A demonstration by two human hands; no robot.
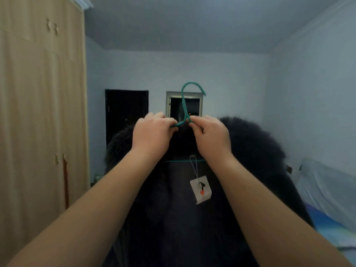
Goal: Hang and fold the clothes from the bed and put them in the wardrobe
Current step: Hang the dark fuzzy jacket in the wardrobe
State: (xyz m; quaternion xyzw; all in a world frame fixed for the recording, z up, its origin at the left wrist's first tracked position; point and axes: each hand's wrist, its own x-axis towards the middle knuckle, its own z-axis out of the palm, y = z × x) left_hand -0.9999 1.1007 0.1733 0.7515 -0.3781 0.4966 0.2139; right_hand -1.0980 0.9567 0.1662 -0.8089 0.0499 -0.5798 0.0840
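Note:
A dark fluffy coat [254, 151] hangs on a teal wire hanger [185, 105] that I hold up in front of me, hook upward. My left hand [152, 133] grips the hanger's left shoulder just under the hook. On the other side of the neck, my right hand [211, 135] pinches the right shoulder. A white paper tag [200, 189] dangles on a loop from the hanger's bottom bar. The coat fills the lower middle of the view and hides what is below. The light wooden wardrobe [38, 112] stands at the left with its doors shut.
The bed [327, 199] with pale and blue bedding lies at the right. On the far wall are a dark doorway [126, 114] and a small window [173, 105]. A red strip [66, 184] hangs by the wardrobe handles.

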